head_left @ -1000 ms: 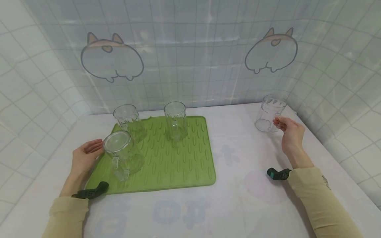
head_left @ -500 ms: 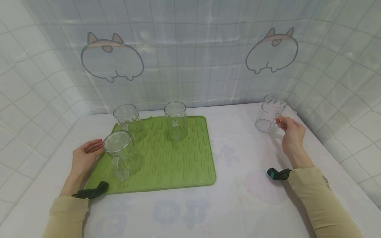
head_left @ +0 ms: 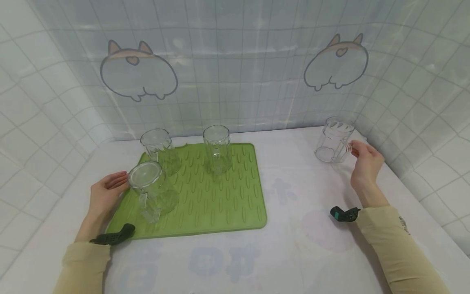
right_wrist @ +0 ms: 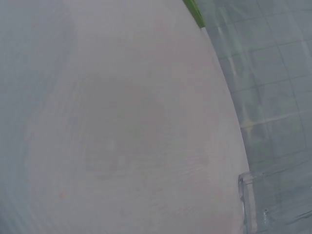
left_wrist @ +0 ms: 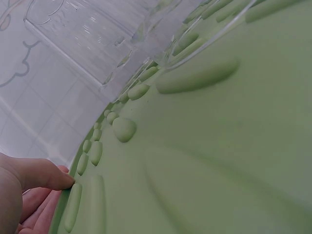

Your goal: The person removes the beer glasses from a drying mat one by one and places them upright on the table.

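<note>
At the right back of the table a clear glass mug (head_left: 332, 141) stands upright. My right hand (head_left: 367, 165) pinches its handle, which points to the right. In the right wrist view only part of this mug (right_wrist: 278, 204) shows at the lower right, and the hand is out of sight. My left hand (head_left: 107, 192) lies at the left edge of a green ribbed mat (head_left: 220, 208), beside a glass mug (head_left: 156, 192) that appears base up. Seen from the left wrist, the thumb (left_wrist: 53, 178) touches the mat's edge (left_wrist: 105, 185) with the other fingers just outside it.
Two more glass mugs, one at the back left (head_left: 161, 151) and one at the back middle (head_left: 216, 149), stand on the mat. A white printed cloth (head_left: 293, 245) covers the table. Tiled-pattern sheeting (head_left: 238, 81) encloses the back and both sides.
My right hand has moved a little to the right, and the mug's handle has swung from the front toward the right with it. The left hand and the other mugs have stayed in place.
</note>
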{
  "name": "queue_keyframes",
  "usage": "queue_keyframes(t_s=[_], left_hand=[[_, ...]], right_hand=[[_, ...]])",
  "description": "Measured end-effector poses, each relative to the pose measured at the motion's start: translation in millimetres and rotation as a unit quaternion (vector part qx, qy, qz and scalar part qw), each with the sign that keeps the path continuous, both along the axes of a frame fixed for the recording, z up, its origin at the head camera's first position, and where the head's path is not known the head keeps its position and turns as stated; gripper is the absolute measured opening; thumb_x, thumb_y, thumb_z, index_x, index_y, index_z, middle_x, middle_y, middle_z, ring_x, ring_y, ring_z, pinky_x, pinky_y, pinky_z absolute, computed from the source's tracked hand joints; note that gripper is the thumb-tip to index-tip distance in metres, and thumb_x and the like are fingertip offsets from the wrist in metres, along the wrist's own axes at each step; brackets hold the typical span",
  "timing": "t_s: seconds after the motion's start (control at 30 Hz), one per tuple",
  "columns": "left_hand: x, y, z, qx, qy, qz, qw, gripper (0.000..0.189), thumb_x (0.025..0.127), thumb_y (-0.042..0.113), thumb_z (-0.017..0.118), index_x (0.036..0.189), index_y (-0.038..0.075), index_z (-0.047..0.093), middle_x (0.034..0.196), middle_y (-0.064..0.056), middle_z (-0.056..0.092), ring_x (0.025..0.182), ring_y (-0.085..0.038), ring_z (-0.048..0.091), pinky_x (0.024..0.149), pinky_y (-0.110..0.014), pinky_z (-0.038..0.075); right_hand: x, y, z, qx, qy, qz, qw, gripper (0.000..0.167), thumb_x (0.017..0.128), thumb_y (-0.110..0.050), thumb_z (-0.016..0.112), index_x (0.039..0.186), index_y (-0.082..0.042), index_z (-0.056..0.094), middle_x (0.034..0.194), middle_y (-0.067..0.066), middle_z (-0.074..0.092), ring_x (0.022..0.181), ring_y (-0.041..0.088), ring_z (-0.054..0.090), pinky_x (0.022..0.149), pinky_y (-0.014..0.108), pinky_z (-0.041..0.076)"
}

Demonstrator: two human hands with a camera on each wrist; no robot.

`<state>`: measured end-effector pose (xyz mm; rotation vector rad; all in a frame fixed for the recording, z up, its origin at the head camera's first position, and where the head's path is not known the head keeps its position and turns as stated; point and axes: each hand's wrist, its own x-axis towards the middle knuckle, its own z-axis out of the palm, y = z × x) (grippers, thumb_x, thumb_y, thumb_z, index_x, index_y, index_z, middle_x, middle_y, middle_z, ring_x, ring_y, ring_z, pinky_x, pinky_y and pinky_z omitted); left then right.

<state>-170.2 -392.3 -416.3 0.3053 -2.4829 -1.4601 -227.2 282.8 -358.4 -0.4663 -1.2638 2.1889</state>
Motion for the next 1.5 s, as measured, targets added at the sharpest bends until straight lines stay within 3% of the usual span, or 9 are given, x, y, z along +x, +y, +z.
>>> queue_keyframes(t_s=[0.17,0.4,0.67,0.8,1.03,1.37,1.5], left_hand=[[-0.3,0.0,0.5,0.006,0.006,-0.003,1.0000,0.054,0.097,0.021,0.067,0.141,-0.005,0.050,0.095,0.035,0.058,0.091,0.019,0.057,0.080,-0.001,0.050],[-0.2,0.7,1.0,0.006,0.005,0.000,1.0000,0.054,0.097,0.021,0.067,0.141,-0.006,0.049,0.094,0.035,0.058,0.091,0.019,0.057,0.080,-0.002,0.050],[1.4,1.5,1.1,0.023,0.005,-0.005,0.9997,0.042,0.096,0.020,0.068,0.135,0.006,0.057,0.094,0.035,0.060,0.090,0.019,0.059,0.079,-0.001,0.050],[0.8,1.2,1.2,0.033,0.010,-0.009,0.9994,0.042,0.096,0.018,0.068,0.135,0.006,0.057,0.094,0.036,0.061,0.089,0.019,0.059,0.079,-0.001,0.050],[0.5,-1.5,0.5,0.037,0.022,-0.012,0.9990,0.035,0.096,0.014,0.068,0.130,0.009,0.060,0.094,0.036,0.062,0.089,0.019,0.060,0.079,-0.001,0.050],[-1.3,0.2,-0.6,0.094,0.045,-0.018,0.9943,0.045,0.093,0.008,0.070,0.135,-0.005,0.055,0.093,0.031,0.067,0.087,0.015,0.064,0.078,-0.003,0.051],[-0.5,0.2,-0.2,0.084,0.045,-0.011,0.9954,0.042,0.093,0.008,0.070,0.132,-0.002,0.058,0.091,0.032,0.066,0.086,0.016,0.063,0.077,-0.003,0.051]], right_hand=[[3.1,-2.9,4.1,0.028,0.018,-0.042,0.9985,0.017,0.091,0.002,0.058,0.086,0.000,0.074,0.079,0.001,0.068,0.080,0.014,0.059,0.078,0.019,0.047],[10.1,-12.2,12.5,0.045,0.035,-0.060,0.9966,0.019,0.094,-0.001,0.055,0.090,-0.001,0.075,0.081,0.000,0.069,0.088,0.013,0.060,0.083,0.015,0.045],[19.4,-35.9,16.5,0.134,0.105,-0.079,0.9822,0.017,0.091,0.003,0.058,0.091,0.001,0.075,0.084,0.001,0.069,0.084,0.014,0.060,0.084,0.022,0.046],[25.6,-50.1,18.9,0.173,0.113,-0.050,0.9771,0.015,0.092,0.002,0.059,0.095,0.003,0.074,0.086,0.000,0.069,0.085,0.013,0.061,0.083,0.022,0.046],[33.6,-74.5,21.0,0.199,0.083,0.024,0.9761,0.016,0.094,-0.001,0.060,0.102,0.007,0.071,0.086,-0.003,0.070,0.091,0.013,0.064,0.088,0.020,0.049],[40.6,-99.9,21.6,0.255,0.018,0.110,0.9605,0.019,0.098,-0.012,0.058,0.106,-0.002,0.072,0.094,-0.005,0.070,0.105,0.015,0.060,0.107,0.033,0.041],[40.2,-111.8,18.8,0.263,0.006,0.145,0.9538,0.017,0.098,-0.012,0.057,0.104,-0.006,0.073,0.095,-0.005,0.071,0.106,0.015,0.060,0.107,0.034,0.039]])
